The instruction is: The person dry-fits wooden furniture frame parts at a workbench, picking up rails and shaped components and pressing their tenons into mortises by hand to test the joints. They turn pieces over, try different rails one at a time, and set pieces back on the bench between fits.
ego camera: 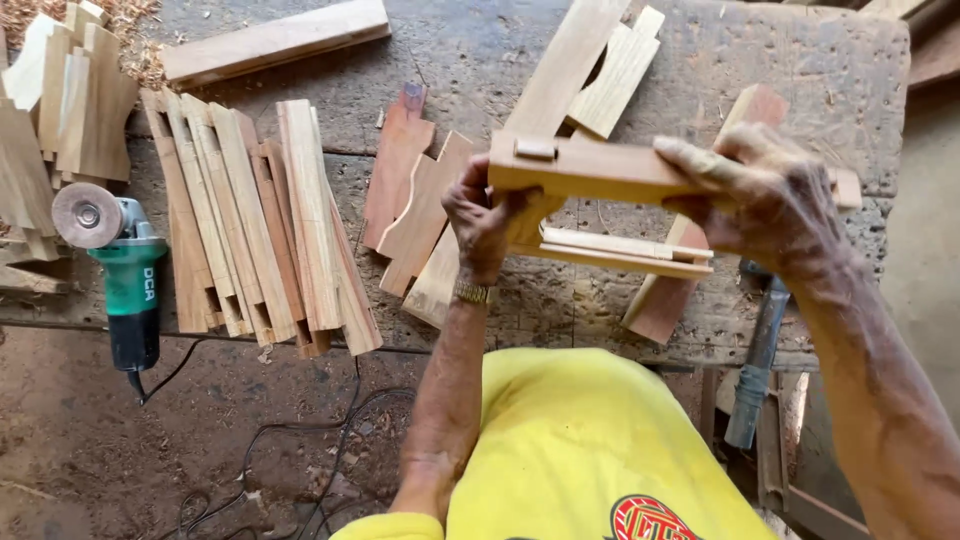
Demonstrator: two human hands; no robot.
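I hold a small joined wooden frame (590, 172) up above the workbench (820, 70), level and seen from its edge. My left hand (485, 215) grips its left end from below, thumb over the top rail. My right hand (765, 195) clamps the right end from above. A thinner lower rail (620, 250) of the same frame shows beneath the top one. A gold-coloured watch sits on my left wrist.
A row of shaped wooden slats (255, 220) lies at the bench's left front. A green angle grinder (125, 270) with a sanding disc rests at the left edge, its cord trailing on the dirt floor. More cut pieces (410, 195) and planks (275, 40) lie behind.
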